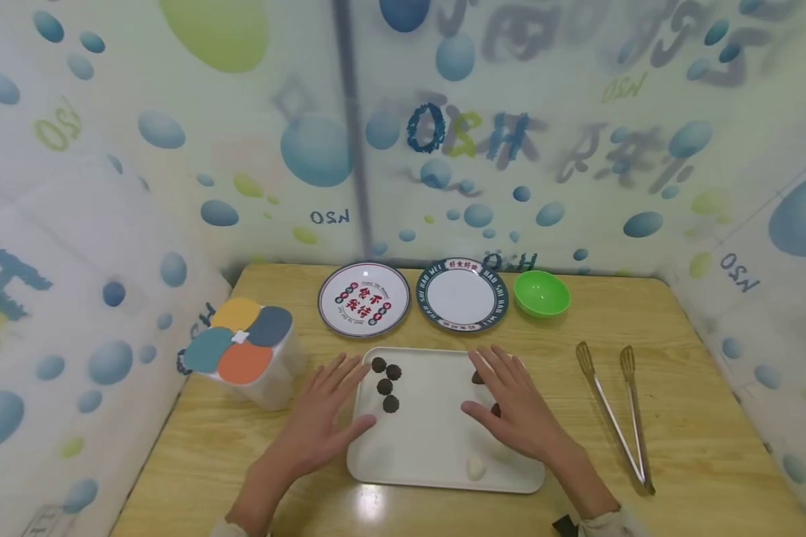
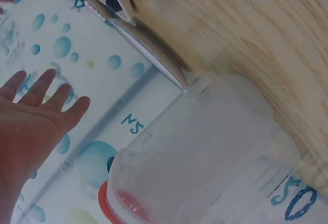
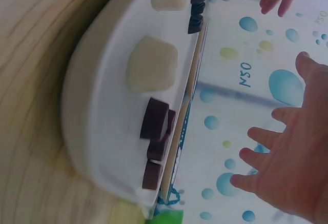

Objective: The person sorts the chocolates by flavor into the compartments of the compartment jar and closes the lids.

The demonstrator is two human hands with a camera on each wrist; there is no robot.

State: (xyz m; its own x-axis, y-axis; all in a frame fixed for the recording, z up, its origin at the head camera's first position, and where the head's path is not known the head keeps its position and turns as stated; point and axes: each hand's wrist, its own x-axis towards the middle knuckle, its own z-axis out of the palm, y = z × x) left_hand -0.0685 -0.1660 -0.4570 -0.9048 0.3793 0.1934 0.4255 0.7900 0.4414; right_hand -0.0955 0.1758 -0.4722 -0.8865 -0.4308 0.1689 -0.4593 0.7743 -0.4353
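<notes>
A light wooden table [image 1: 678,388] fills the lower frame, walled by bubble-printed sheets. At lower centre lies a white rectangular plastic tray [image 1: 430,455] holding dark round pieces [image 1: 385,385]. My left hand [image 1: 325,421] hovers flat-fingered over its left edge, my right hand [image 1: 513,406] spread above its right half; neither grips anything.

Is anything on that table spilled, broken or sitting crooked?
Nothing stands out. The white tray lies flat with dark pieces and pale pieces on it, both plates and the green bowl sit upright, and the tongs lie beside the tray.
</notes>
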